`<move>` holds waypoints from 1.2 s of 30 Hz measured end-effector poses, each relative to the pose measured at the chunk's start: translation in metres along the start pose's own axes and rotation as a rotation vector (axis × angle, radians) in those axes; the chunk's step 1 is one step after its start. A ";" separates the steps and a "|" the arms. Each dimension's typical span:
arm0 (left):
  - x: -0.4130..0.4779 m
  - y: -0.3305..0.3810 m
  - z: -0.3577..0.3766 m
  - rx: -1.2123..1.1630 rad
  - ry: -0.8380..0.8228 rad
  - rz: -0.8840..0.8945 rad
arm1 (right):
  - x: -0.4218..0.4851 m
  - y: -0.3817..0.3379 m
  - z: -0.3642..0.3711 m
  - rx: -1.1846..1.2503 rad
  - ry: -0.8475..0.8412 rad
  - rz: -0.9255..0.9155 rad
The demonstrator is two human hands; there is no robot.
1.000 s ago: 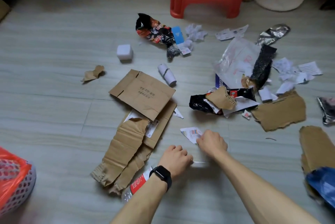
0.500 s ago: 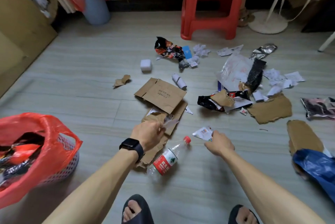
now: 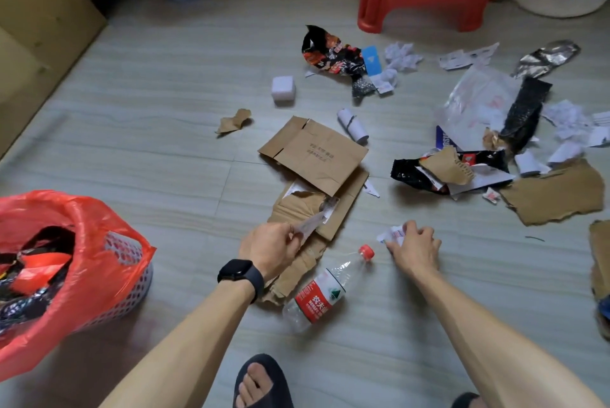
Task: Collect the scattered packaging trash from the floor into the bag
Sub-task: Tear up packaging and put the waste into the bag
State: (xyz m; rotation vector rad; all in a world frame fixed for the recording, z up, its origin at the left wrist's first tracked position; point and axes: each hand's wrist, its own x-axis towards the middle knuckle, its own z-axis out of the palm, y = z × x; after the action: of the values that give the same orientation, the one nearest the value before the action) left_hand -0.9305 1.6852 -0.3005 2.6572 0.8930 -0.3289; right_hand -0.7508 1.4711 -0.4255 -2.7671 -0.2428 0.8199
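From your head camera, your left hand (image 3: 270, 244), with a dark smooth watch (image 3: 241, 272) on its wrist, pinches a thin translucent strip (image 3: 310, 226) between thumb and fingers, held just above the torn brown cardboard (image 3: 297, 272) beneath it. Your right hand (image 3: 414, 247) is down on the pale wood-grain floor (image 3: 165, 130), its fingers curled round a crumpled white label scrap (image 3: 391, 233) with red print.

Between your two hands lies a clear, crinkled plastic bottle (image 3: 325, 292) on its side, with a red cap and a red label. Just beyond your left hand, a flattened carton (image 3: 313, 150) of smooth brown board overlaps the torn piece.

The red bag (image 3: 82, 236), thin and glossy, sits at the near left, lining a perforated grey basket (image 3: 132, 285). Its mouth gapes and dark and red wrappers show inside.

Far right, the rest of the trash is spread out:
- a ragged corrugated sheet (image 3: 558, 196)
- a shiny black snack wrapper (image 3: 326, 51)
- a rolled white paper tube (image 3: 352, 125)
- a small white cube (image 3: 283, 89), well apart from the bag
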 end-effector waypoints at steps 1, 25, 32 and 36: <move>0.000 -0.003 0.000 -0.021 -0.002 -0.015 | 0.000 -0.001 0.001 0.026 -0.021 0.015; -0.141 -0.241 -0.150 -0.137 0.296 -0.847 | -0.232 -0.360 -0.053 0.032 -0.381 -0.934; -0.179 -0.275 -0.110 -0.227 0.309 -0.884 | -0.296 -0.422 0.030 0.126 -0.540 -0.916; -0.191 -0.261 -0.092 -0.131 0.277 -0.822 | -0.299 -0.413 0.042 -0.029 -0.612 -0.928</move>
State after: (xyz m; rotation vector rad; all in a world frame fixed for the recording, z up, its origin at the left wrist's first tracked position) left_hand -1.2301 1.8122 -0.2144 2.1171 1.9968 -0.0677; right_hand -1.0581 1.8061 -0.1917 -1.9347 -1.4830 1.2900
